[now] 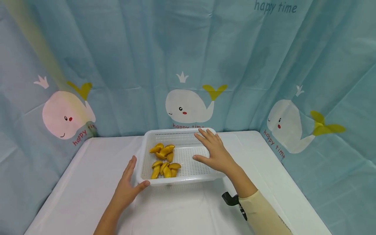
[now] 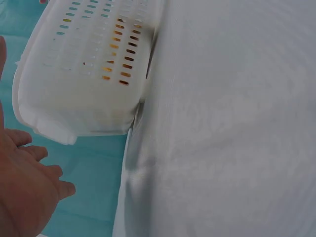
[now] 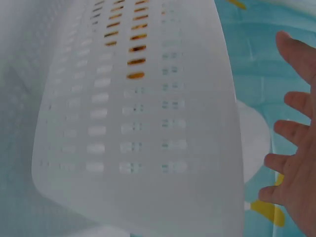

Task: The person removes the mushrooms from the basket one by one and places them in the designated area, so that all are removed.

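Observation:
A white perforated plastic basket (image 1: 188, 179) stands on the table, seen from outside in the left wrist view and the right wrist view. Several yellow mushroom-shaped pieces (image 1: 166, 150) lie in its left half, in a back cluster and a front row. My left hand (image 1: 125, 189) is beside the basket's near left corner, fingers extended and thumb apart, holding nothing; whether the thumb touches the rim I cannot tell. Above the basket's right side, my right hand (image 1: 213, 152) has its fingers spread, nothing in it. The right wrist view shows this hand (image 3: 296, 133) apart from the basket wall.
A white cloth covers the table (image 1: 76, 195). Behind and around it hangs a blue curtain (image 1: 132, 65) printed with whales, close to the basket's back rim. A black strap-like device (image 1: 230, 199) sits at the right wrist.

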The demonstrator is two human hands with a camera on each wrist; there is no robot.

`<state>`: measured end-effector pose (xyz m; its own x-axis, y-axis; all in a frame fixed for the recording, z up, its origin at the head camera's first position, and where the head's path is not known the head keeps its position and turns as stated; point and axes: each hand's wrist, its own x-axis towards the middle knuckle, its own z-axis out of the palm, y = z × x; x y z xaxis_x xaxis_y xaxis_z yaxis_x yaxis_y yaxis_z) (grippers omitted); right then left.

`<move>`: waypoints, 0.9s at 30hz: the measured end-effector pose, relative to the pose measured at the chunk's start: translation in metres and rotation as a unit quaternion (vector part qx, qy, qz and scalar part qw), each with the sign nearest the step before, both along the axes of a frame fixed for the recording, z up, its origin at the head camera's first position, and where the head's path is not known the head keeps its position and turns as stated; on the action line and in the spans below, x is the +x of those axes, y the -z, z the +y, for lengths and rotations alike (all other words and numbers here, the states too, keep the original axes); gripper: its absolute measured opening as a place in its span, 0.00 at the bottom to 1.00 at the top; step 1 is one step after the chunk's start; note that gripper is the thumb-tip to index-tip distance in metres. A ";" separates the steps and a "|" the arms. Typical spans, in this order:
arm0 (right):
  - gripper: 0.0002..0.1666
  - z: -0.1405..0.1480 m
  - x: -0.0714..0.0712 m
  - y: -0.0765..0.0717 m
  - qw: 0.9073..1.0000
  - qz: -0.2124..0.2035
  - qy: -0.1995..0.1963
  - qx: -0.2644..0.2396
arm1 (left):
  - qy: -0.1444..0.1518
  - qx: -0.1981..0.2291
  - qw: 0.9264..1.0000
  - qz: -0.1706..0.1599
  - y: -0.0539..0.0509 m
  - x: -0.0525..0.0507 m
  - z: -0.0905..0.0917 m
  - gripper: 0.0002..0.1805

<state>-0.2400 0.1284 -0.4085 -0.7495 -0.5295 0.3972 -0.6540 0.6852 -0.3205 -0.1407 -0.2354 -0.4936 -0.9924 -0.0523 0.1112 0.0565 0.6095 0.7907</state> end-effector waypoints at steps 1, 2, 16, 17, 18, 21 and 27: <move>0.51 -0.003 -0.001 0.001 1.000 -0.005 -0.004 -0.001 | -0.002 0.002 1.000 -0.001 0.001 0.000 0.000 0.63; 0.50 -0.006 -0.002 0.001 1.000 -0.011 -0.007 -0.001 | -0.005 0.004 1.000 -0.002 0.003 0.000 0.001 0.63; 0.43 -0.043 -0.013 0.009 0.995 -0.093 -0.033 -0.009 | -0.014 0.026 1.000 0.000 0.006 0.001 0.010 0.58; 0.43 -0.045 -0.013 0.010 0.994 -0.100 -0.033 -0.012 | -0.014 0.025 1.000 0.003 0.007 0.001 0.009 0.58; 0.42 -0.048 -0.014 0.012 0.994 -0.105 -0.034 -0.013 | -0.014 0.024 1.000 0.005 0.008 0.001 0.009 0.58; 0.40 -0.057 -0.016 0.016 0.992 -0.122 -0.038 -0.020 | -0.014 0.025 0.999 0.013 0.009 0.002 0.008 0.58; 0.37 -0.073 -0.020 0.026 0.986 -0.156 -0.054 -0.040 | -0.016 0.020 0.999 0.029 0.014 0.004 0.005 0.56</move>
<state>-0.2604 0.0557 -0.4345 -0.7833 -0.5883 0.2006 -0.5823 0.5817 -0.5679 -0.1364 -0.2301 -0.5073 -0.9821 -0.0886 0.1664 0.0849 0.5802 0.8100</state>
